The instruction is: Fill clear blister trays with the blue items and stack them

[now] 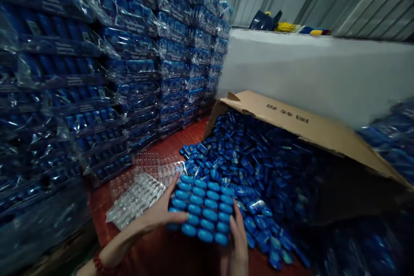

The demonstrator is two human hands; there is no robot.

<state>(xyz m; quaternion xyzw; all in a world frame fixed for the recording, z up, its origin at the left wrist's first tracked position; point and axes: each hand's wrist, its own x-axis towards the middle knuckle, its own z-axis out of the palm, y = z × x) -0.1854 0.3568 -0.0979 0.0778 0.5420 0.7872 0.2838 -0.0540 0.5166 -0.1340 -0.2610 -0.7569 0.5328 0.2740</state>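
Observation:
Between my two hands is a block of blue capped bottles [202, 209], set in close rows with their rounded blue tops toward me. My left hand [166, 207] grips its left side, the thumb lying over the tops. On the right edge, the fingers of my right hand [238, 233] press against the block. What holds the rows together underneath is hidden. Just beyond lies a heap of loose blue bottles [255, 172], spilling out of a tipped cardboard box [284, 116]. Left of my left hand are stacked clear plastic trays [139, 198] with moulded pockets.
Tall stacks of film-wrapped blue packs [136, 51] line the left side. The red table [174, 141] shows between stacks and heap. A white panel [307, 69] stands behind the box, with a dark blue item [263, 20] and yellow things on its top edge.

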